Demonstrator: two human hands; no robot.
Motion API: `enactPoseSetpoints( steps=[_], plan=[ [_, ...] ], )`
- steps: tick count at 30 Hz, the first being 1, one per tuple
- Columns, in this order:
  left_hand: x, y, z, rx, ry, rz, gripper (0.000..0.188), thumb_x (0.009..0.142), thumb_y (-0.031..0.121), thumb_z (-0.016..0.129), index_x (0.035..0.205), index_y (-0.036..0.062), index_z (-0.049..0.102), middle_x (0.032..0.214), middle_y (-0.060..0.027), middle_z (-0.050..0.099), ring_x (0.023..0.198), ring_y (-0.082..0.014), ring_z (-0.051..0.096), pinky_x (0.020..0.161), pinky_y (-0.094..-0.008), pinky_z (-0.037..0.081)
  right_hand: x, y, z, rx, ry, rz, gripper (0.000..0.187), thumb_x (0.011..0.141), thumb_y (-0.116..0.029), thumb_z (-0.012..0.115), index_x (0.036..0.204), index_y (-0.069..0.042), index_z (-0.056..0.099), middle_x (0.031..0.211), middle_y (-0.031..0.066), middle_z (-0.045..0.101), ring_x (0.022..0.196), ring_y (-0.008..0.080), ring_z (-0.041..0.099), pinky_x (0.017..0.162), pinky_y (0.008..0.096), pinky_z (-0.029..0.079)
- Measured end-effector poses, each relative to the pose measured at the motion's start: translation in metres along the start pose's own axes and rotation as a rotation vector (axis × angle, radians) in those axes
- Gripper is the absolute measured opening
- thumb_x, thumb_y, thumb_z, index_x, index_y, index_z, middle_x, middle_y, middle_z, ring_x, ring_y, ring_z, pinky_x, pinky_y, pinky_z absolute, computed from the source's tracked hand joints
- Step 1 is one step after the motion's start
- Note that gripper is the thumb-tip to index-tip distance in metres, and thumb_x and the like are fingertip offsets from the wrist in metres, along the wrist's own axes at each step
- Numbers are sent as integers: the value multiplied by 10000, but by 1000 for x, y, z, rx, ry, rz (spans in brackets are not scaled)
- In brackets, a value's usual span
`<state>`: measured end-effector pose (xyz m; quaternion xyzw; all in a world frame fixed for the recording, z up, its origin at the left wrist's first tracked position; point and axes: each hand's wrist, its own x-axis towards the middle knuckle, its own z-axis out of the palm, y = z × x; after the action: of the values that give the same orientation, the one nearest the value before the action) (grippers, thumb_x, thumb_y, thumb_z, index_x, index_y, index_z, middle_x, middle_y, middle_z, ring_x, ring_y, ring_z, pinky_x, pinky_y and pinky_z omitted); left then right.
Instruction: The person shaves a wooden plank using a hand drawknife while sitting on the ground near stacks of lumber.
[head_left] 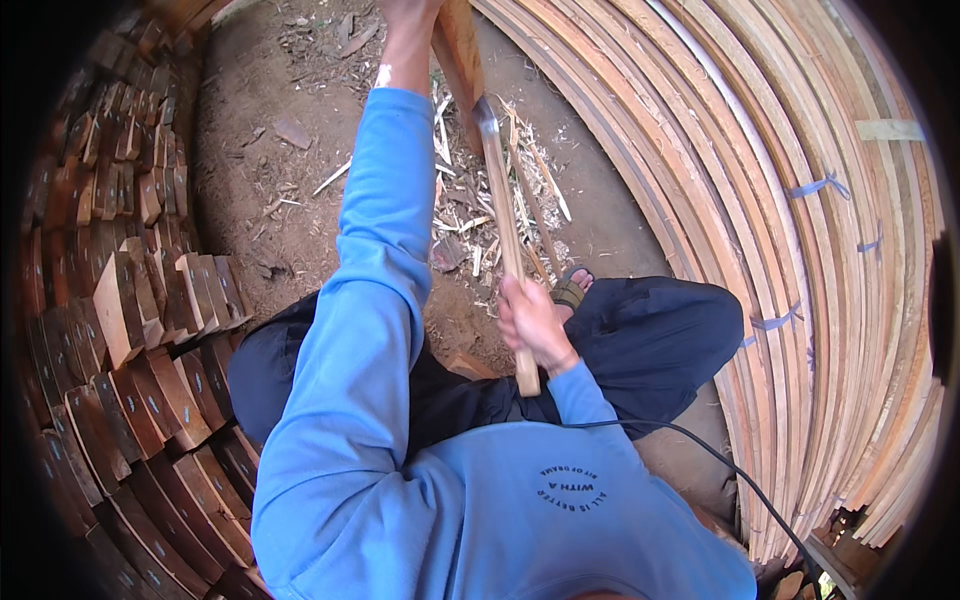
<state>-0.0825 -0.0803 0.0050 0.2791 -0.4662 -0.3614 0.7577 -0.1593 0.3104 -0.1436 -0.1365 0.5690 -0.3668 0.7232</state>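
Observation:
At the top edge my left hand (408,10) is closed at the side of an upright wooden board (458,60); the frame cuts off part of the hand. My right hand (535,318) is wrapped round the lower part of the pale wooden handle of a hatchet (503,205). Its metal head, seen nearly edge-on, is against or very close to the board's lower side; I cannot tell whether it touches. Below the board's end lies a heap of pale wood splinters (480,225).
Stacks of short cut boards (165,400) rise along the left. Long thin planks (740,200), tied with blue strips (820,186), curve along the right. My sandalled foot (573,288) is beside the splinters. A black cable (720,455) runs across the lower right.

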Motion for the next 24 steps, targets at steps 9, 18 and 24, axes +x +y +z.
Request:
enactPoseSetpoints(
  steps=[9,18,24],
  plan=[
    [0,3,-3,56,40,69,273,907,196,800,994,-56,739,776,-40,694,652,-115,638,579,-291,513,-23,-7,-1,10,19,50,337,1118,-366,448,888,-122,417,623,-26,384,435,71,368,354,259,290],
    [6,-1,-12,117,77,144,278,901,190,803,997,-64,745,803,-43,706,685,-109,629,615,-295,513,-21,-9,10,43,16,36,338,1122,-377,436,895,-127,408,626,-29,356,435,64,330,355,245,277],
    [-10,13,-8,20,28,40,257,899,171,809,1013,-50,745,798,-47,702,679,-116,640,596,-291,516,-23,0,6,41,-24,52,351,1123,-356,425,871,-111,423,611,-38,364,430,65,334,355,244,278]
  ],
)
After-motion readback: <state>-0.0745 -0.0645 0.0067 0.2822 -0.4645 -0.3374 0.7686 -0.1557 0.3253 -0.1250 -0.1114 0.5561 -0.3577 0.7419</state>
